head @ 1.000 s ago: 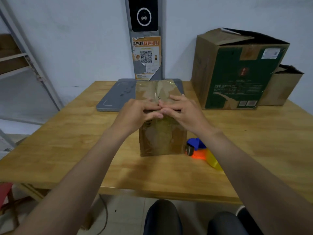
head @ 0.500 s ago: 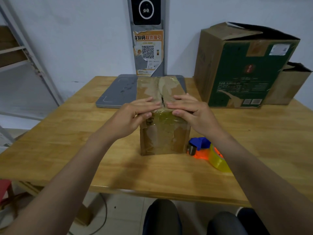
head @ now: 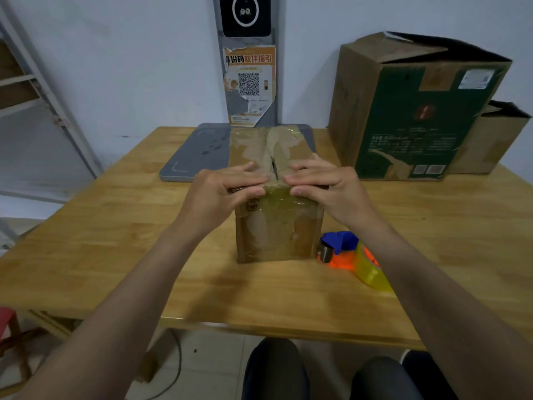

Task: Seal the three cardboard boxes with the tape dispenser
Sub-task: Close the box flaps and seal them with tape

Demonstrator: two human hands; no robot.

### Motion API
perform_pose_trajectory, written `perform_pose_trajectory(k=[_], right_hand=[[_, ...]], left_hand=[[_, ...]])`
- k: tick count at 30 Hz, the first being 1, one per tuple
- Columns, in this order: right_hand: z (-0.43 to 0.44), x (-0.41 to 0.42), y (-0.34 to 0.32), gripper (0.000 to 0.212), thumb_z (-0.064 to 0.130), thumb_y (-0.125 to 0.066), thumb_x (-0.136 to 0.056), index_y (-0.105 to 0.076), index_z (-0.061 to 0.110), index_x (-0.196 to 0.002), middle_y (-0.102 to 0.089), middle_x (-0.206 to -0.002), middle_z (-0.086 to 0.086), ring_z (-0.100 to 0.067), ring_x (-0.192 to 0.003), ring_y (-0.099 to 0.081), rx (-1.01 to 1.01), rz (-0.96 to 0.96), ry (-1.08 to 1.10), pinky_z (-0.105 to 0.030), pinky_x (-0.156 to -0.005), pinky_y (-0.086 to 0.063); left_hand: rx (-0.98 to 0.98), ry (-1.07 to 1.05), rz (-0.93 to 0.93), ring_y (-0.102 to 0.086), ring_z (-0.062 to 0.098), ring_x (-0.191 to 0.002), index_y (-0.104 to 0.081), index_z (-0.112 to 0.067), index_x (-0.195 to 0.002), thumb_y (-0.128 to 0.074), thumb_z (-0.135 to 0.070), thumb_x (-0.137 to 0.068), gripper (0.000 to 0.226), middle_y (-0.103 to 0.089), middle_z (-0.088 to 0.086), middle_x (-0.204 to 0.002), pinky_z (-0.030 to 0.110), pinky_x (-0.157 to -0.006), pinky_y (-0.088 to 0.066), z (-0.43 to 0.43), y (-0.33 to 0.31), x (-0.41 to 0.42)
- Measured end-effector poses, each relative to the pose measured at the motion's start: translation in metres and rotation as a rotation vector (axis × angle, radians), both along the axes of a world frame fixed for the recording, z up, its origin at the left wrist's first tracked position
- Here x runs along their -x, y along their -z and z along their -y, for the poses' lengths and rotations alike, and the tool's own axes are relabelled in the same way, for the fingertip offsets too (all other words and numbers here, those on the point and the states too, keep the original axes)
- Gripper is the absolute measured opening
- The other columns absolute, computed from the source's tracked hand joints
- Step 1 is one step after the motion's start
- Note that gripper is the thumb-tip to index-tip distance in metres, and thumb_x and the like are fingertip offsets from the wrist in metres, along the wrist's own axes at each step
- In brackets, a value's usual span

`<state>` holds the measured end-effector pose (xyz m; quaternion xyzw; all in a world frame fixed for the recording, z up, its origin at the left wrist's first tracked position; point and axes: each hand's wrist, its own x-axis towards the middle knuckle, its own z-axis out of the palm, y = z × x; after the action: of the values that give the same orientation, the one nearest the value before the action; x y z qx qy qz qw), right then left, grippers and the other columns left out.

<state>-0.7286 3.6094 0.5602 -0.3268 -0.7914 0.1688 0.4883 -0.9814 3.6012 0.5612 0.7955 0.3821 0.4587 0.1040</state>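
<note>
Far left: metal shelf frame point(head: 43, 111) against the wall; corner of a red stool point(head: 7, 316) low down.

Wooden counter point(head: 115, 241). At its back lies a flat grey pad point(head: 199, 151) with white corner marks.

On the wall above is a black device point(head: 246, 13) with a white ring. Below it hangs a torn poster point(head: 250, 85) with an orange heading that reads "份码取件指引" (first character cut off) and a QR code under it. Its fine print is too small to read.

Left hand point(head: 222, 194): open, fingers stretched flat across the left top flap of the small box point(head: 278, 226), pressing at the near edge.

Small box stands at counter centre, its back end over the grey pad. It is brown, with old glossy tape over the top and front. A dark slit shows between the two top flaps. A small mark on the front is unreadable.

Right hand point(head: 326, 186): open likewise, fingers flat on the right flap, tips just beside the seam.

Tape dispenser point(head: 346, 252) lies on the counter just right of the small box: blue and orange, yellowish roll, partly hidden by the right forearm.

Right rear: tall green box point(head: 409, 111), top flaps loose. It bears a red emblem, a white label at the upper corner and two code squares at the bottom, all illegible. A plain brown box point(head: 490, 140) stands behind it, top open.
</note>
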Motion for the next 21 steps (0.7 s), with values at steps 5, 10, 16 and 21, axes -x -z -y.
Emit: perform_pose_trajectory(k=[5,10,16,21], right_hand=[[0.001,0.001,0.022,0.02,0.004,-0.068,-0.091,-0.074,-0.002,-0.108,-0.071,-0.121,-0.009,-0.019,-0.14,-0.047,0.028,-0.211,-0.027,-0.033,-0.117,-0.036],[0.013,0.019,0.033,0.031,0.009,-0.044,-0.106,-0.062,0.006,-0.132,-0.059,-0.142,-0.001,-0.014,-0.147,-0.037,0.078,-0.33,0.078,-0.037,-0.12,-0.032],[0.023,0.012,0.023,0.044,0.018,-0.027,-0.11,-0.064,0.004,-0.13,-0.06,-0.142,-0.002,-0.012,-0.143,-0.043,0.213,-0.34,0.024,-0.033,-0.12,-0.031],[0.038,0.021,0.009,0.043,0.014,-0.031,-0.108,-0.072,0.001,-0.117,-0.071,-0.123,-0.005,-0.018,-0.124,-0.062,0.115,-0.203,-0.042,-0.042,-0.109,-0.045]], left_hand=[[-0.019,0.028,0.122,-0.042,0.017,-0.146,-0.068,-0.011,-0.128,-0.056,-0.009,-0.102,0.029,-0.066,-0.003,-0.134,0.035,-0.119,-0.036,0.008,0.025,0.0],[-0.042,-0.058,0.202,-0.027,0.021,-0.154,-0.042,0.0,-0.151,-0.033,-0.002,-0.109,0.043,-0.04,0.007,-0.16,0.04,-0.124,-0.026,0.017,0.048,-0.011],[0.008,-0.12,0.149,-0.038,0.008,-0.147,-0.056,-0.014,-0.144,-0.041,-0.004,-0.104,0.044,-0.051,-0.012,-0.15,0.037,-0.12,-0.034,0.021,0.029,0.004],[-0.055,-0.26,-0.183,-0.045,0.011,-0.14,-0.068,-0.032,-0.132,-0.048,-0.036,-0.1,0.037,-0.06,-0.018,-0.14,0.042,-0.112,-0.04,0.035,-0.003,-0.003]])
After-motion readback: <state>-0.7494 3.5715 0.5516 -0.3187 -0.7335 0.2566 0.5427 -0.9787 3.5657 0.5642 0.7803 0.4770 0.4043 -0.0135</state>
